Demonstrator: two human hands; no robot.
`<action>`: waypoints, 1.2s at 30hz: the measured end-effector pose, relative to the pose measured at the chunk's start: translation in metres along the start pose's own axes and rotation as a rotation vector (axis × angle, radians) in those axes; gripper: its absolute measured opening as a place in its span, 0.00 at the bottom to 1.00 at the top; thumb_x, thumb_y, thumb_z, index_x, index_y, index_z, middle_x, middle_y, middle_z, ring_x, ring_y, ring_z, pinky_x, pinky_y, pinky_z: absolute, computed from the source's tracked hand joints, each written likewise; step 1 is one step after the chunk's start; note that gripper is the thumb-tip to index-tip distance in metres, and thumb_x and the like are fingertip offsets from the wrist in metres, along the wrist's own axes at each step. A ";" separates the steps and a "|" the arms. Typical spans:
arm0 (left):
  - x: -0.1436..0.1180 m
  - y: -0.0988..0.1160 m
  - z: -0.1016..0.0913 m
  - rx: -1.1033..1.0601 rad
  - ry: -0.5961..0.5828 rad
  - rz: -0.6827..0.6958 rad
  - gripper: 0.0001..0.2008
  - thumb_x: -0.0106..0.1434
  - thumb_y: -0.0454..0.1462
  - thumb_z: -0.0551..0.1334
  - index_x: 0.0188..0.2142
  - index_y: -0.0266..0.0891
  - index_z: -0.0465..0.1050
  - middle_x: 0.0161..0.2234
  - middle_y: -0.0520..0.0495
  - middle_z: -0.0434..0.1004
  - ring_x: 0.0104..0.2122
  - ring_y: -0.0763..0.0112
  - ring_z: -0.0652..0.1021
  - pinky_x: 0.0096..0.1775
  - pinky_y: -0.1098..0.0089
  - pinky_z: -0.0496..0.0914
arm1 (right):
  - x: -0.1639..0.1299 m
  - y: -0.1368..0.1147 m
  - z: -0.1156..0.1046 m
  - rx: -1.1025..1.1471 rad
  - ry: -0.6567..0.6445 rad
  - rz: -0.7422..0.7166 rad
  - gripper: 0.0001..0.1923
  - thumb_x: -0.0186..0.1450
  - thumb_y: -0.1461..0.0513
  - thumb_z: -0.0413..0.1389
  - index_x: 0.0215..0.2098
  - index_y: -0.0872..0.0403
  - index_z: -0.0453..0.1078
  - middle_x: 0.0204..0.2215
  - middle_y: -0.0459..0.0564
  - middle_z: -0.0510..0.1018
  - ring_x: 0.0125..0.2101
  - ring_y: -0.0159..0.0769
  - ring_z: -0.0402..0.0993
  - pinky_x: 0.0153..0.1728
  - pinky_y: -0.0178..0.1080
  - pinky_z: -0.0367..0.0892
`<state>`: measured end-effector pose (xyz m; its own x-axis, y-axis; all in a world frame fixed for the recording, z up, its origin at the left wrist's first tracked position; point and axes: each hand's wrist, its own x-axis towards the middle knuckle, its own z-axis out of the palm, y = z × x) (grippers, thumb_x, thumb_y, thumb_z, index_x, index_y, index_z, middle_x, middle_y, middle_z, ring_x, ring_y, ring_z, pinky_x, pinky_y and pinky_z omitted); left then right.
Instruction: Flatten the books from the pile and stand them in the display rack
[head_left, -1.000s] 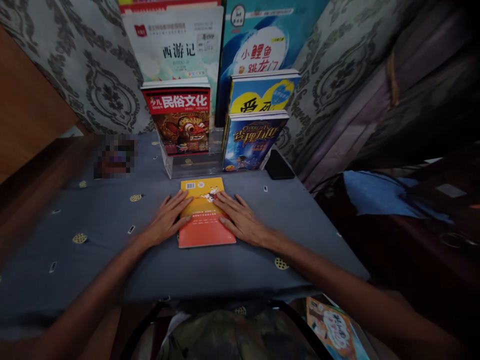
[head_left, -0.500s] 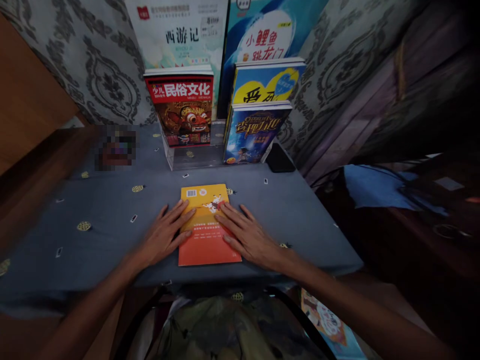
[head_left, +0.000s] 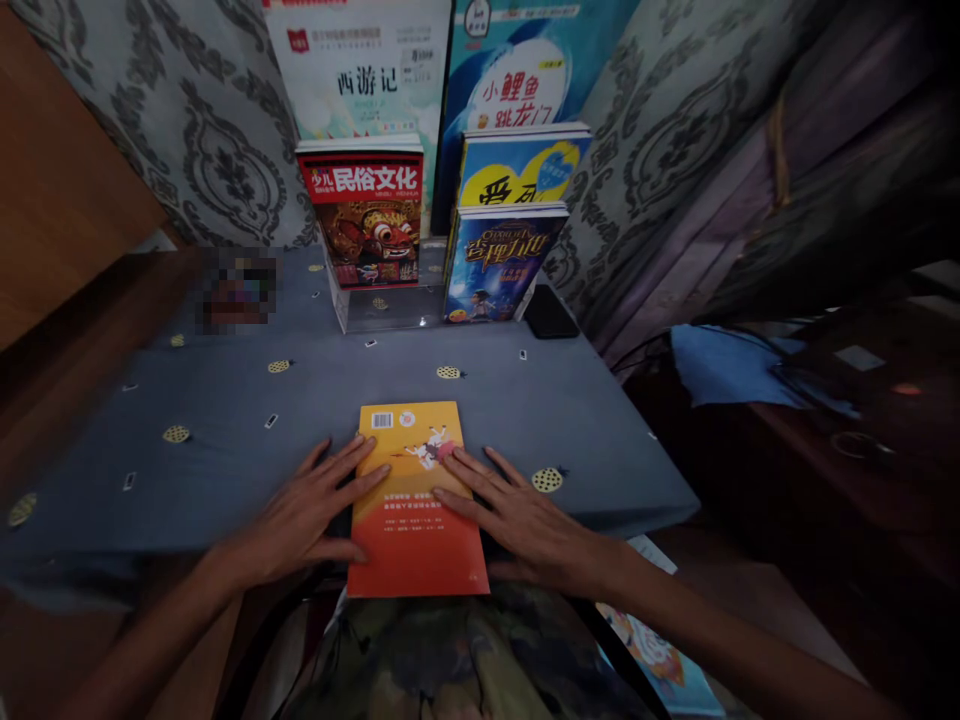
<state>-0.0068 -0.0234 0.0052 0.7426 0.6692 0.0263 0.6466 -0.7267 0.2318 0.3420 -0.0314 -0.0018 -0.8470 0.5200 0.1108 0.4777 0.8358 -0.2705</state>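
Note:
A yellow-and-orange book point(head_left: 420, 545) lies back cover up at the table's near edge, its lower end jutting out past that edge toward my body. A barcode and a small running figure are printed on it. Along its left side rests my left hand point(head_left: 319, 505), fingers outstretched and spread, the fingertips and thumb touching the cover. My right hand point(head_left: 517, 515) lies over the right side, fingers straight and apart on the cover. Its thumb is low beside the book and partly hidden.
Across the table point(head_left: 225, 480) a clear stand point(head_left: 382, 318) holds several upright books, including a red one point(head_left: 367, 220) and a blue one point(head_left: 499, 265). A black phone-like object point(head_left: 553, 315) lies right of it. Another book point(head_left: 660, 650) is below the table at right.
The yellow-and-orange book has slid toward my body, from fully on the table to overhanging its near edge. Both hands moved back with it, and the camera view shifted slightly.

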 end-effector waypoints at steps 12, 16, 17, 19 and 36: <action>-0.016 0.005 -0.002 -0.091 -0.044 0.002 0.44 0.65 0.48 0.65 0.72 0.57 0.39 0.74 0.44 0.38 0.71 0.50 0.51 0.67 0.44 0.52 | -0.001 0.001 0.009 -0.091 0.233 -0.079 0.30 0.72 0.53 0.55 0.69 0.51 0.57 0.69 0.62 0.59 0.70 0.47 0.51 0.67 0.62 0.50; -0.007 -0.001 -0.021 -0.231 -0.007 -0.008 0.36 0.69 0.50 0.60 0.71 0.58 0.46 0.73 0.45 0.46 0.70 0.51 0.54 0.67 0.45 0.53 | 0.011 0.015 -0.010 0.012 0.315 -0.095 0.25 0.74 0.52 0.49 0.67 0.49 0.60 0.64 0.60 0.69 0.65 0.44 0.62 0.66 0.57 0.54; -0.002 -0.004 -0.027 -0.286 0.019 -0.018 0.33 0.69 0.50 0.59 0.71 0.57 0.50 0.72 0.45 0.50 0.70 0.51 0.56 0.67 0.46 0.53 | 0.017 0.018 -0.016 0.067 0.347 -0.091 0.25 0.75 0.52 0.48 0.66 0.49 0.61 0.62 0.60 0.71 0.63 0.43 0.65 0.65 0.56 0.56; 0.011 -0.008 -0.034 -0.426 0.106 -0.046 0.29 0.69 0.52 0.57 0.68 0.54 0.59 0.68 0.44 0.60 0.67 0.52 0.62 0.67 0.49 0.56 | 0.031 0.024 -0.028 0.216 0.421 -0.066 0.23 0.75 0.51 0.47 0.65 0.49 0.63 0.57 0.59 0.76 0.58 0.42 0.71 0.61 0.53 0.63; 0.141 -0.044 -0.024 -1.390 0.854 -0.578 0.33 0.54 0.64 0.64 0.40 0.36 0.77 0.39 0.42 0.83 0.43 0.55 0.80 0.45 0.62 0.74 | 0.138 0.077 -0.027 0.811 0.760 0.411 0.21 0.69 0.45 0.47 0.39 0.53 0.69 0.31 0.48 0.77 0.33 0.38 0.75 0.33 0.38 0.71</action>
<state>0.0653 0.1072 0.0222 -0.1035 0.9946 0.0040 -0.1884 -0.0236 0.9818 0.2677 0.1094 0.0186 -0.1781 0.9236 0.3395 0.1620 0.3679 -0.9156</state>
